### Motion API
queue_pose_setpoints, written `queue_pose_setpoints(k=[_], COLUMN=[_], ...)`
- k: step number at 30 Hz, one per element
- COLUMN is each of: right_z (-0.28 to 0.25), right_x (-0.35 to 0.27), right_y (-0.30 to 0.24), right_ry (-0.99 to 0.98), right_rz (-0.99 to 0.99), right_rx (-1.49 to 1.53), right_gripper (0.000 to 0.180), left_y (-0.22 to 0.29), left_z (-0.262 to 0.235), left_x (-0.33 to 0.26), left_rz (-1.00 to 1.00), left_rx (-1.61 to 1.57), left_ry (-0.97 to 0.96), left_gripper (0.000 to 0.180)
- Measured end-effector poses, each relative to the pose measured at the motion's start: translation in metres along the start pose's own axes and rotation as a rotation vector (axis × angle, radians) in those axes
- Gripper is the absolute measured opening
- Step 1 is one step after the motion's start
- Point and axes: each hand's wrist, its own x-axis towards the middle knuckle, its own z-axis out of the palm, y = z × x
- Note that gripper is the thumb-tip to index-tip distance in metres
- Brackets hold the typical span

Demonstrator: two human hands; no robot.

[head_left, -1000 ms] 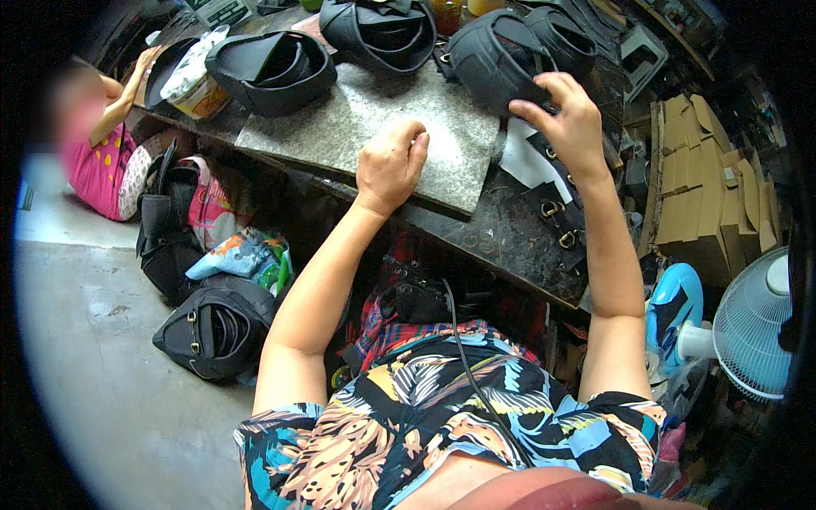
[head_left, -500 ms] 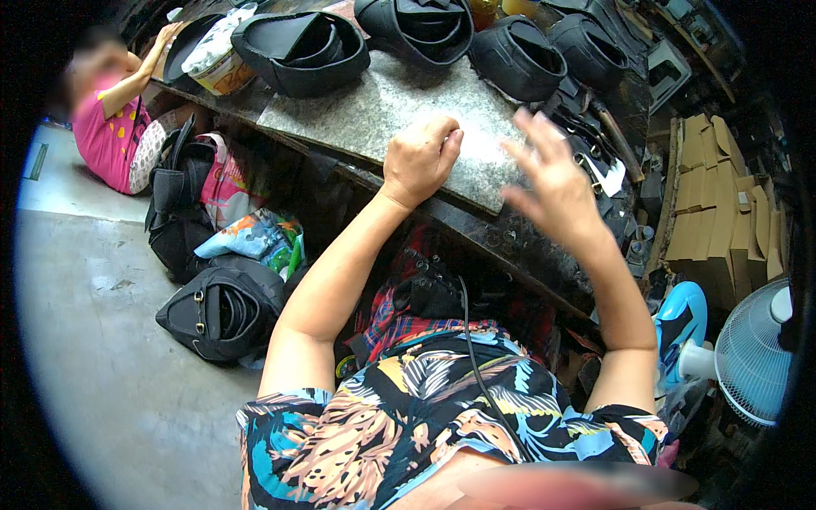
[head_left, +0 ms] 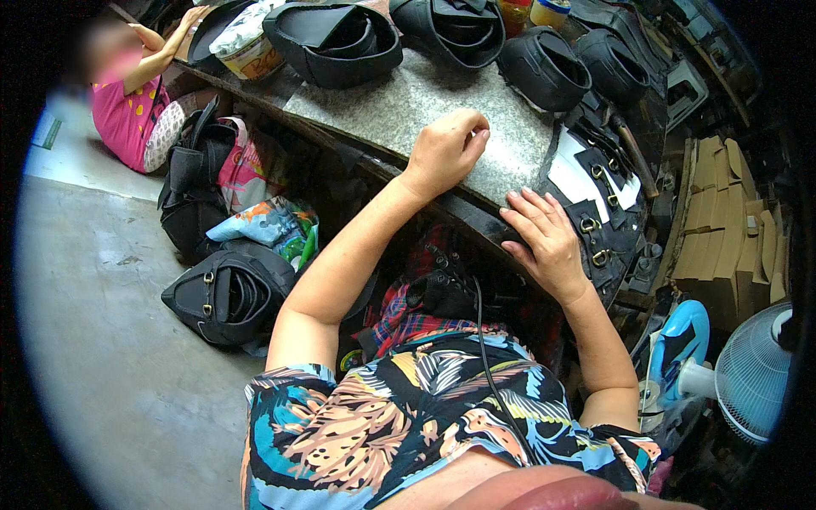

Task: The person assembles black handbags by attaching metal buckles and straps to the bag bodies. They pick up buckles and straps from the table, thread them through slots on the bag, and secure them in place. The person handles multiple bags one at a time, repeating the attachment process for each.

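Note:
My left hand (head_left: 447, 153) is closed over the grey speckled slab (head_left: 365, 106), its fingers curled under; whether anything is in them is hidden. Flat on the dark table edge, near the slab's right corner, rests my right hand (head_left: 545, 240), open with fingers slightly apart. Just beyond it lie black straps with gold buckles (head_left: 598, 172) and white sheets (head_left: 571, 167). Nested black shoe uppers (head_left: 327, 75) stand along the slab's far side, and another nested bundle (head_left: 455, 53) sits to their right. Two more black bundles (head_left: 544, 93) (head_left: 614, 92) are at the far right.
A person in a pink top (head_left: 127, 123) sits at far left, an arm on the table. A white-wrapped tub (head_left: 246, 53) stands there. Black shoe bundles (head_left: 228, 297) are on the floor beside me. Brown cartons (head_left: 718, 217) and a blue fan (head_left: 752, 374) are at right.
My right hand has come down and nearer, from raised and blurred above the slab to resting at the table edge. My left hand keeps its curled pose. The view has shifted slightly.

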Motion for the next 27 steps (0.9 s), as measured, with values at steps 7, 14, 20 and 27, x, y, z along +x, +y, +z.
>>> queue_pose_setpoints(k=[7, 14, 20, 27], right_z=[-0.001, 0.002, 0.001, 0.003], right_x=[0.000, 0.000, 0.002, -0.006], right_y=[0.000, 0.005, 0.005, 0.016], right_ry=[0.002, 0.041, 0.033, 0.249], right_rz=[-0.012, -0.033, -0.019, 0.048], right_rx=[-0.006, 0.007, 0.044, 0.242], right_gripper=[0.046, 0.043, 0.046, 0.059], left_y=[-0.023, -0.043, 0.008, 0.081], left_z=[0.001, 0.006, -0.036, -0.070], left_x=[0.045, 0.087, 0.103, 0.029], left_rz=[0.388, 0.365, 0.388, 0.715], left_rx=[0.539, 0.979, 0.891, 0.619], left_ry=[0.103, 0.143, 0.134, 0.230], left_gripper=[0.033, 0.015, 0.036, 0.025])
